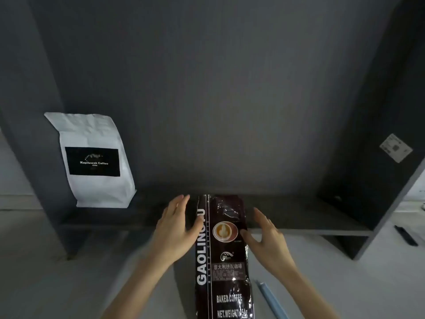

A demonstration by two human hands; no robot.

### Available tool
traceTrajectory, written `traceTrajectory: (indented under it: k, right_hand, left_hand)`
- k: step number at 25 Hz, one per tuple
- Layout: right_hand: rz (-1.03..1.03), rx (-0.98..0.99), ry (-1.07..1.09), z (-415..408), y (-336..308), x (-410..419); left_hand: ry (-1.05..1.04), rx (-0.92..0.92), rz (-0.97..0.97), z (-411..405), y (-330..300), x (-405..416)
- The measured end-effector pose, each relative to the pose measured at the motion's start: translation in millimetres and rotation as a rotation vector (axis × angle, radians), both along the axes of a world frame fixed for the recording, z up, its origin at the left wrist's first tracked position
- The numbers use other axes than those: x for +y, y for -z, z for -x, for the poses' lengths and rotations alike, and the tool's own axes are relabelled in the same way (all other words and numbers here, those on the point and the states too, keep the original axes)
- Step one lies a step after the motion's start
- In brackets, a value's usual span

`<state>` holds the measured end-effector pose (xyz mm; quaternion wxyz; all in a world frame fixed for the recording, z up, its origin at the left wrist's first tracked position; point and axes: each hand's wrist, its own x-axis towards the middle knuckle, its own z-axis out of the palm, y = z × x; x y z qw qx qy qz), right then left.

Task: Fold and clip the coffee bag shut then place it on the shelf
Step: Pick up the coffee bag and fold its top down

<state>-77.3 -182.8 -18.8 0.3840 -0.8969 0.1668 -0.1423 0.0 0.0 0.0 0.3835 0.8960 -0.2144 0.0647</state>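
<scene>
A tall dark brown coffee bag [224,256] with white lettering stands upright on the pale table in front of the shelf [299,226], its top reaching the shelf board's level. My left hand [177,229] is at the bag's left side, fingers spread, thumb touching the bag's edge. My right hand [264,236] is at its right side, fingers apart, thumb against the bag. A light blue clip stick [271,300] lies on the table right of the bag's base.
A white coffee bag [96,162] with a black label stands at the shelf's left end. The dark shelf unit has side walls left and right, with a sticker [396,148] on the right wall. A dark object [406,236] lies on the table at far right.
</scene>
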Motion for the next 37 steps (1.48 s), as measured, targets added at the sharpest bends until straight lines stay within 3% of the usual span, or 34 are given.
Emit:
traceTrajectory:
  k: [8, 18, 27, 32, 37]
  right_hand:
    - [-0.018, -0.012, 0.024, 0.9, 28.7, 11.0]
    - [-0.124, -0.098, 0.033, 11.1, 26.1, 17.3]
    - [-0.237, -0.205, 0.091, 21.2, 25.3, 31.7]
    - [-0.281, -0.335, 0.117, 29.7, 14.3, 35.9]
    - [-0.327, -0.369, 0.095, 30.6, 6.9, 40.7]
  left_hand:
    - [-0.009, 0.200, -0.040, 14.7, 40.1, -0.1]
    - [0.059, 0.269, 0.222, 28.1, 44.2, -2.1]
    - [-0.083, 0.228, 0.518, 39.9, 49.1, 9.0]
    - [-0.023, 0.141, 0.552, 47.0, 40.7, 17.6]
    - [-0.035, 0.166, 0.603, 47.1, 39.5, 23.2]
